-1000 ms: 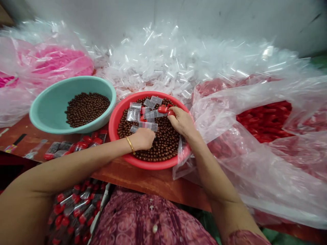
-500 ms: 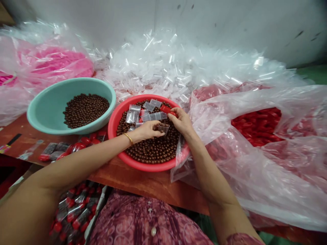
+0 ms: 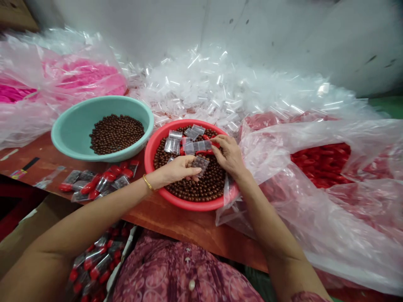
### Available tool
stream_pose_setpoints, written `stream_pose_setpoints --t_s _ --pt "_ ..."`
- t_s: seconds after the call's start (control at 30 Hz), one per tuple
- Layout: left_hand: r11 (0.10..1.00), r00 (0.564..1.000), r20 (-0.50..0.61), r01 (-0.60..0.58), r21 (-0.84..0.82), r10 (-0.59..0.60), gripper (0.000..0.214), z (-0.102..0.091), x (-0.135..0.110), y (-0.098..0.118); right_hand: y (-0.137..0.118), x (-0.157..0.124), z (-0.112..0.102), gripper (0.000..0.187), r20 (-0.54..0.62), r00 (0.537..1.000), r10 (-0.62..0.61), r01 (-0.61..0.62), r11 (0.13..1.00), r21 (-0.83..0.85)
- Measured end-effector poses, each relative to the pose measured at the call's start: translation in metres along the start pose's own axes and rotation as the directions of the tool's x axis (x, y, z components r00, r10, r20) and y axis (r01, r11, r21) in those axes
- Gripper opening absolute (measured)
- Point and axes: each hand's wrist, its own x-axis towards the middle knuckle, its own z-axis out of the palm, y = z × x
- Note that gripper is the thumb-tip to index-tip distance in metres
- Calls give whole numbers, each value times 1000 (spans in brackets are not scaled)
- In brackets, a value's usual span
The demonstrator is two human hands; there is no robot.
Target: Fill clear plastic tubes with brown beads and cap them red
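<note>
My left hand (image 3: 181, 170) pinches a small clear plastic container (image 3: 201, 164) with brown balls inside, tilted over the red basin (image 3: 151, 163). Loose brown balls (image 3: 201, 188) fill the basin. On top of them lie several clear containers (image 3: 172, 145) and some red caps (image 3: 206, 137). At the basin's right side, my right hand (image 3: 229, 155) has thumb and forefinger drawn together beside the clear containers and red caps. What lies between those fingertips, if anything, is hidden.
A turquoise basin (image 3: 71, 134) with brown balls stands left. Filled red-capped containers (image 3: 102, 182) lie in front of it, and more fill a box (image 3: 94, 268) below. Clear containers (image 3: 201, 84) pile behind. Plastic bags hold red caps (image 3: 324, 165) right and pink pieces (image 3: 88, 77) left.
My left hand has lowered slightly and turned the filled container flatter. The red cap seen at my right fingertips no longer shows clearly there. The whole view has shifted a little.
</note>
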Motion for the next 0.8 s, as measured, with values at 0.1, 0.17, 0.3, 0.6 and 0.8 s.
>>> stream_pose_setpoints --t_s 0.1,0.17,0.3,0.6,0.8 --pt "998 1000 4 17 -66 -17 23 -1 -10 -1 -8 -4 -7 32 105 988 -118 88 964 250" --pt "998 1000 -2 15 -67 -15 25 -1 -15 -3 -15 -6 -12 36 207 960 -189 101 922 373" --pt "994 1000 28 12 -109 -9 26 -1 -20 -10 -33 -9 -19 39 335 890 -308 130 877 462" --pt "979 1000 24 1 -203 4 32 -2 -24 -14 -52 -16 -12 18 161 955 -250 182 920 348" --pt "986 999 -18 -29 -166 26 28 -1 -22 -16 -52 -26 -7 22 144 984 -109 36 899 436"
